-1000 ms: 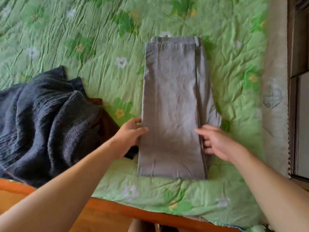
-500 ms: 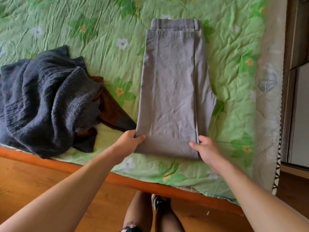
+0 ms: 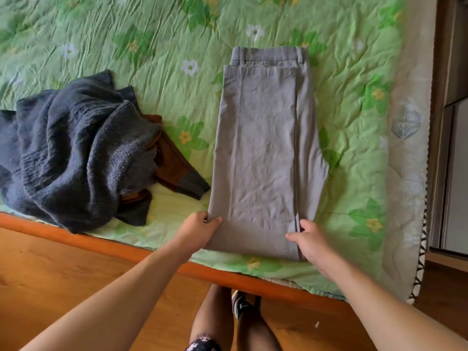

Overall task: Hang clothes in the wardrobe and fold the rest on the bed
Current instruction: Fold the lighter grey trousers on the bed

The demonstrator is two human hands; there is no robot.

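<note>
Green-quilted bed (image 3: pixel 164 34) holds folded grey trousers (image 3: pixel 263 153), dark sweater (image 3: pixel 71 148).

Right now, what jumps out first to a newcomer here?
Grey trousers lie folded lengthwise on the green floral bedspread, waistband far. The left hand and right hand pinch the near corners. Left of them a dark sweater sits heaped over a brown garment.
</note>
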